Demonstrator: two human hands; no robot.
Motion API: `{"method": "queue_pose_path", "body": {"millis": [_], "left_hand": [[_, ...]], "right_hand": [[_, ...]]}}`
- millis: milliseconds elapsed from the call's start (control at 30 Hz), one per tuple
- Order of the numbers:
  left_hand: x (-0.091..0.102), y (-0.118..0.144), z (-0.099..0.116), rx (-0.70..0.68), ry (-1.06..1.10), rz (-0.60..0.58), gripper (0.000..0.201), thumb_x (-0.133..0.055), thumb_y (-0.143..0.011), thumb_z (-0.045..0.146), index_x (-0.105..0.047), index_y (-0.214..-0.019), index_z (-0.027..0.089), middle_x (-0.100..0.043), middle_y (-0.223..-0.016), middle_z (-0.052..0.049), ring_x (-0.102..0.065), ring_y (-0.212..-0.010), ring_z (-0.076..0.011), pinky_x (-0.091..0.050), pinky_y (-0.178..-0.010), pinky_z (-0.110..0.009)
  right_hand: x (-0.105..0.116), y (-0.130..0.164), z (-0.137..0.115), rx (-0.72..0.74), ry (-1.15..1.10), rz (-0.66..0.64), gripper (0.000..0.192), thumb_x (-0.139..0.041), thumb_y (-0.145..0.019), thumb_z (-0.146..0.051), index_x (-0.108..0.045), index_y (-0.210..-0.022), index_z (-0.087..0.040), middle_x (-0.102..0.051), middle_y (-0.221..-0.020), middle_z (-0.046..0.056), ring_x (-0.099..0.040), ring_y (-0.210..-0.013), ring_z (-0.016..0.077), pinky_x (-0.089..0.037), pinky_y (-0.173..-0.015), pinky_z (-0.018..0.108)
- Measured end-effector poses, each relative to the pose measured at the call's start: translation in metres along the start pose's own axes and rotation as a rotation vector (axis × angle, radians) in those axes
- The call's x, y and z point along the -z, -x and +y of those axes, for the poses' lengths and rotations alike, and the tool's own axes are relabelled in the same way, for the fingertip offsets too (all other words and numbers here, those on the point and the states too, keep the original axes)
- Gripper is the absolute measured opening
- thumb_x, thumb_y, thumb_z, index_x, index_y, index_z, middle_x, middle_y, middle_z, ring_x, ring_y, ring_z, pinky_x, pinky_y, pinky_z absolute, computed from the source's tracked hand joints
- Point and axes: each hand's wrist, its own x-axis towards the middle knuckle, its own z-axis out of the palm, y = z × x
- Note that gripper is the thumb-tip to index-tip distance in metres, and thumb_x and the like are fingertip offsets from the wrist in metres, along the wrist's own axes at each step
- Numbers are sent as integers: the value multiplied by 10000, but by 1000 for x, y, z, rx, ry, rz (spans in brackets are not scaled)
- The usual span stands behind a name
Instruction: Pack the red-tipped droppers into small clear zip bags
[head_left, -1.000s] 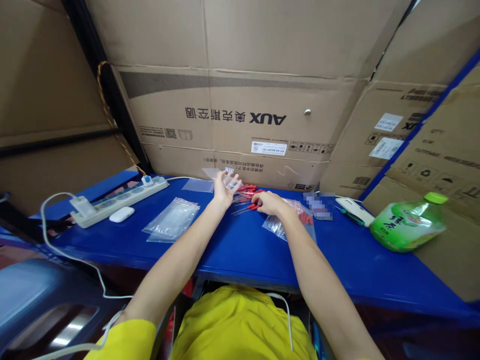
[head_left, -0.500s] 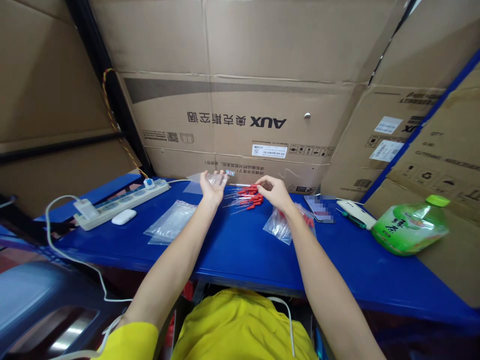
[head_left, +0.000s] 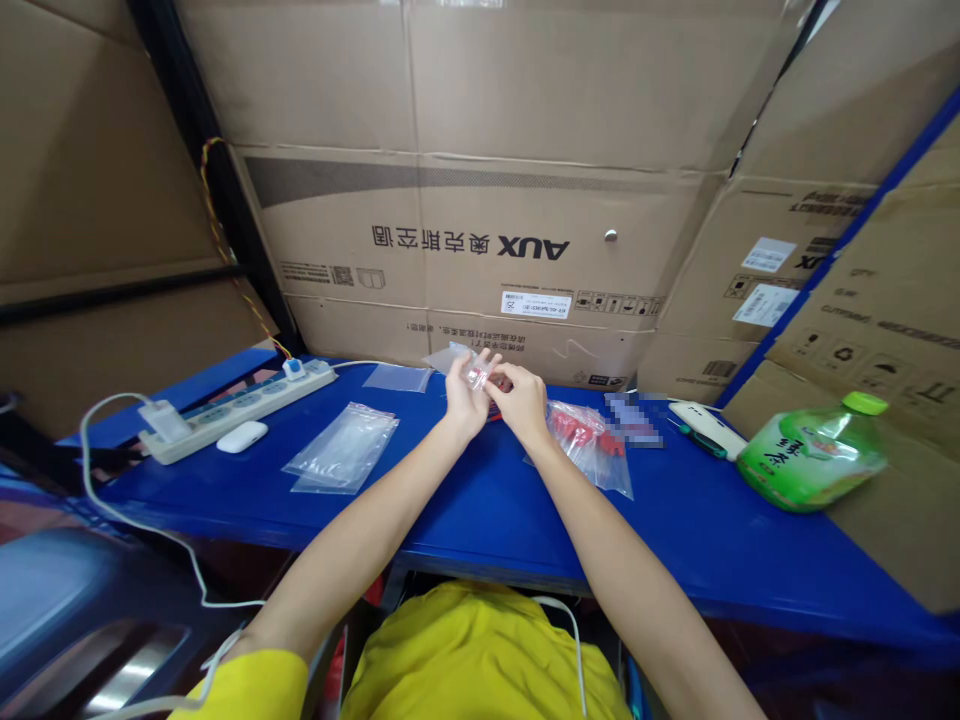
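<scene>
- Centrally, small clear bag (head_left: 474, 372): held above the far middle of the table (head_left: 480, 510), pinched between both hands; red pieces show inside it, too small to make out.
- Left hand (head_left: 465, 400): fingers curled narrow around the small clear bag's left side, thumb on its front.
- Right hand (head_left: 519, 400): fingers closed on the same bag's right edge, touching the left hand.
- Bag of red parts (head_left: 589, 440): lies on the table just right of the right hand.
- Stack of empty clear bags (head_left: 343, 450): flat on the table, left of the hands, apart from them.
- Power strip (head_left: 240, 405) and white earbud case (head_left: 241, 436): far left of the table.
- Green bottle (head_left: 814, 455): on its side at the right end.
- Cardboard boxes (head_left: 480, 240): wall behind the table.
</scene>
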Motion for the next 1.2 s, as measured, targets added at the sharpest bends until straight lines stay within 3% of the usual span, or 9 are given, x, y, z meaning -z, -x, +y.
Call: {"method": "queue_pose_path", "body": {"millis": [200, 400, 500, 600, 733, 833, 1067, 1200], "left_hand": [[0, 4, -2, 24, -31, -19, 228, -548, -957, 301, -709, -1016, 149, -769, -946, -116, -719, -778, -194, -573, -845, -330], [2, -2, 6, -15, 0, 78, 170, -544, -948, 257, -681, -989, 165, -751, -906, -77, -724, -815, -180, -572, -816, -299], [7, -8, 15, -70, 38, 126, 111, -559, -928, 233, -653, -966, 187, -720, -862, -47, -718, -828, -177, -575, -831, -306], [13, -14, 25, -107, 87, 190, 77, -548, -928, 218, -621, -943, 200, -691, -857, -39, -705, -818, -171, -576, -835, -312], [20, -22, 36, -133, 114, 269, 26, -551, -937, 227, -571, -926, 216, -665, -909, -34, -713, -856, -171, -582, -829, -314], [23, -26, 42, -131, 126, 274, 24, -557, -938, 243, -547, -934, 221, -649, -913, -31, -722, -886, -177, -588, -843, -324], [29, -31, 55, -175, 147, 230, 62, -536, -938, 276, -522, -908, 223, -629, -926, -30, -722, -924, -193, -602, -913, -383], [30, -34, 65, -224, 153, 184, 92, -515, -946, 274, -510, -866, 229, -631, -929, -26, -712, -908, -187, -605, -925, -393]], "right_hand": [[0, 5, -5, -21, 62, 1, 129, -672, -935, -275, -800, -921, -262, -756, -927, 16, -665, -810, 199, -478, -764, 300], [2, 1, 1, 47, -16, -60, 238, -577, -979, -244, -796, -1071, -254, -768, -1054, 30, -683, -869, 197, -500, -826, 299], [10, -3, 11, 8, 29, -82, 278, -570, -941, -176, -771, -1121, -248, -764, -1064, 32, -673, -877, 206, -510, -856, 320], [18, -5, 22, -2, 200, -243, 267, -627, -916, -174, -774, -1120, -264, -753, -1096, 49, -648, -998, 248, -503, -890, 358], [22, -2, 32, 96, 416, -533, 198, -711, -908, -182, -816, -1050, -271, -704, -1148, 89, -564, -1128, 290, -475, -941, 398], [20, 1, 37, 121, 462, -626, 143, -770, -907, -206, -813, -1022, -278, -666, -1173, 87, -537, -1143, 280, -460, -930, 386], [20, -2, 42, 120, 281, -572, 71, -715, -923, -164, -726, -963, -221, -700, -1077, 58, -595, -1035, 221, -451, -901, 332], [24, -10, 38, 65, -20, -374, 106, -616, -953, -202, -682, -1034, -217, -732, -930, 16, -651, -831, 180, -489, -827, 298]]}}
